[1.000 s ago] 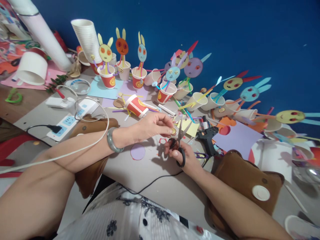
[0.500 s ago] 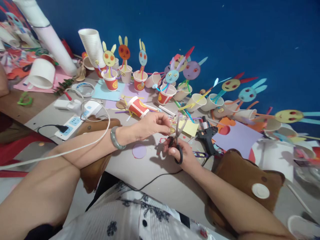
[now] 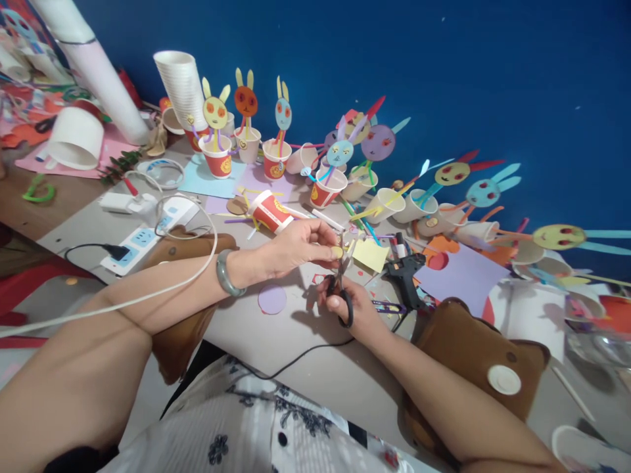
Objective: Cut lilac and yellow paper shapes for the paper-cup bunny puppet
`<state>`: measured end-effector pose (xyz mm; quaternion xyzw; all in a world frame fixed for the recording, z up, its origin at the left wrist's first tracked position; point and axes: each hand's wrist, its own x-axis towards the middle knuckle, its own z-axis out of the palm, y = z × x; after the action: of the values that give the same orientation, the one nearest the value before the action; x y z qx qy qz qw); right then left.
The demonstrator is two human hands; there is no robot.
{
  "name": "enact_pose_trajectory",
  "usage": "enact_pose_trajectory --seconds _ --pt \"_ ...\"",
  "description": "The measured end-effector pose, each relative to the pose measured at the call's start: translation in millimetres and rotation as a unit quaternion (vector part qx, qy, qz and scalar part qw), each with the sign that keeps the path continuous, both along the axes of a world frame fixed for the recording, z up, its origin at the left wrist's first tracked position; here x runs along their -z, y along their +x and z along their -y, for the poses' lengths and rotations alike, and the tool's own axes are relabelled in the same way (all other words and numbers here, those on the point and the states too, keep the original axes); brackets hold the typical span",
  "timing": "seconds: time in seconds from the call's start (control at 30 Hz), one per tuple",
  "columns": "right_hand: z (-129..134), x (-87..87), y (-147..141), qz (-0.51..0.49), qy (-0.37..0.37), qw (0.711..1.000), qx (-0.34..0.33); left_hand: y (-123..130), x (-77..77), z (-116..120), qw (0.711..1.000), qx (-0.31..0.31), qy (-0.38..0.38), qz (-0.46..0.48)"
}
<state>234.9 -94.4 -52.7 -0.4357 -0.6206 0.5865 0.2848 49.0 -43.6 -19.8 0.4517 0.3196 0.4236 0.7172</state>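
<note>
Between thumb and fingers, my left hand [image 3: 300, 248] pinches a small yellow paper piece [image 3: 337, 251]. My right hand [image 3: 350, 309] grips black-handled scissors [image 3: 346, 303], with fingers through the loops. Their blades point up and stand right beside the yellow piece; whether they touch it I cannot tell. A purple paper circle [image 3: 272, 299] lies on the table below my left hand. Past the scissors are a yellow paper sheet [image 3: 371, 255] and small paper scraps.
A black glue gun [image 3: 405, 279] rests to the right, its cable crossing the table. Paper cups with rabbit-faced figures [image 3: 340, 152] line the blue wall. At left are a power strip [image 3: 142, 243], a white cable and stacked cups [image 3: 177, 85]. Brown cushions [image 3: 473, 361] lie under my forearms.
The scissor blades have come closer together at the yellow paper piece, and my right hand has shifted slightly left. My left hand still pinches the piece.
</note>
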Motion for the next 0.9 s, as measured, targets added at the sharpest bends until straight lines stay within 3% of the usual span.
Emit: enact_pose_trajectory --seconds 0.9 --pt "5.4 2.3 1.7 0.001 -0.004 1.000 0.025 6.1 9.9 5.1 0.999 0.008 -0.035 0.004"
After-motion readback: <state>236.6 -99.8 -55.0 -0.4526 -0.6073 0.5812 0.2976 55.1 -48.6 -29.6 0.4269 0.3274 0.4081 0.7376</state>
